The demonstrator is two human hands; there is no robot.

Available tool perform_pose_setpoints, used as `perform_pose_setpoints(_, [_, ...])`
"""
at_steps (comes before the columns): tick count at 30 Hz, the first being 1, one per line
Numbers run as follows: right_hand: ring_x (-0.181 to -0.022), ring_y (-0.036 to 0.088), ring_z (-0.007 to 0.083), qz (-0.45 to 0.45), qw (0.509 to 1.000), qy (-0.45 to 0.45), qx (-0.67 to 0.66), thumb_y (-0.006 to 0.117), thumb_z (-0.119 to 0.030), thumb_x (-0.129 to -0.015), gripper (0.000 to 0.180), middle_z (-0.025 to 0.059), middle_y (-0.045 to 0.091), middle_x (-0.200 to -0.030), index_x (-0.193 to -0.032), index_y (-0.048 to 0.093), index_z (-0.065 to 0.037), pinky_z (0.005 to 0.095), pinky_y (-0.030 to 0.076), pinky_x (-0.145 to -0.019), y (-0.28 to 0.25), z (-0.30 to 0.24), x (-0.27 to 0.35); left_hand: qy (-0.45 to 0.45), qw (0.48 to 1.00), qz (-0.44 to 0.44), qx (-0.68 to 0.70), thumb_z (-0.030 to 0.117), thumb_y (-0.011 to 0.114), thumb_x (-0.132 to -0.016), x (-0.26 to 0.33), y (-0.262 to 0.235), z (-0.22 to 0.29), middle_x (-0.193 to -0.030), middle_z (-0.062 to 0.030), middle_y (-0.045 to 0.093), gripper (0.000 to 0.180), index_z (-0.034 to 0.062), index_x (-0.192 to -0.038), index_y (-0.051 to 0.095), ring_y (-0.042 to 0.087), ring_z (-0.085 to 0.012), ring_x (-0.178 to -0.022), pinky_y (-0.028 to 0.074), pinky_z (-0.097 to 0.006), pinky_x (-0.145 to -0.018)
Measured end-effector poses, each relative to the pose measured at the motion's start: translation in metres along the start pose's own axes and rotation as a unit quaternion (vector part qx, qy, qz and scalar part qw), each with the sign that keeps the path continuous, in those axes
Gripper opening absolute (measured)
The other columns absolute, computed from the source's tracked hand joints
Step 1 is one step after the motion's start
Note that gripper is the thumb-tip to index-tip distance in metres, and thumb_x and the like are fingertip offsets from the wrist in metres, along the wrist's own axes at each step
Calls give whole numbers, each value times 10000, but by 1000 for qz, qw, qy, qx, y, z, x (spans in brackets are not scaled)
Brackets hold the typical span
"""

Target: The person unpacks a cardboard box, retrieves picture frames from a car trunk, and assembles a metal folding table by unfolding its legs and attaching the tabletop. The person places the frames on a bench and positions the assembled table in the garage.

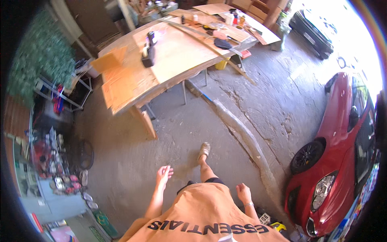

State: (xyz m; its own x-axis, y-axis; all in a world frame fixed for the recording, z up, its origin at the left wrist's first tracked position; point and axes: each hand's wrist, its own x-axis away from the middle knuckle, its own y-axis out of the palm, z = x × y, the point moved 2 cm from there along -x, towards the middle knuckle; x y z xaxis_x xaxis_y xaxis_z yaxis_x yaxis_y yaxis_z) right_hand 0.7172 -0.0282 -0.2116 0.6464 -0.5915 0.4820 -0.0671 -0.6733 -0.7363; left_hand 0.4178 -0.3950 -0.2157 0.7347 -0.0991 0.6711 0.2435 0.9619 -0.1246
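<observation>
Stepping well should mean skirting the brown wooden leg (145, 123), left of centre.
Loosely curled left hand (164, 174) and right hand (243, 192) look empty; the pale plywood worktop (175, 58) stands upper centre.

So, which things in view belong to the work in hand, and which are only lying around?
Probably part of the work (my judgement; left hand and right hand visibly hold nothing):
- wooden table
- thin brown boards
- black tool-like object, kind unclear

Probably just around:
- red car
- dark vehicle, farther off
- shoes on the left
</observation>
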Motion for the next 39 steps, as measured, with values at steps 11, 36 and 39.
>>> perform_pose_setpoints(11, [-937, 632, 394, 87, 985, -104, -104, 576, -274, -950, 266, 208, 663, -979, -1027, 629, -25, 462, 514, -818, -154, -198, -291, -44, 993, -74, -79, 364, 534, -1014, -163, 87, 144, -1105, -110, 697, 352, 67, -1190, 596, 697, -206, -895, 534, -307, -720])
perform_pose_setpoints(36, [-734, 552, 186, 862, 364, -9, 354, 524, -333, -1013, 288, 117, 612, -912, -1038, 569, -49, 301, 463, -683, -391, -353, 120, 112, 529, -561, -627, 291, 629, -963, -319, 451, 264, -891, -86, 660, 361, -54, -1070, 628, 630, -145, -774, 534, -284, -699])
perform_pose_setpoints(39, [-737, 557, 188, 747, 447, -3, 491, 521, -334, -1014, 294, 117, 615, -912, -1042, 572, -46, 305, 466, -688, -401, -400, 177, 112, 438, -607, -654, 282, 618, -968, -280, 495, 221, -918, -99, 677, 350, -50, -1077, 635, 632, -145, -768, 531, -287, -689])
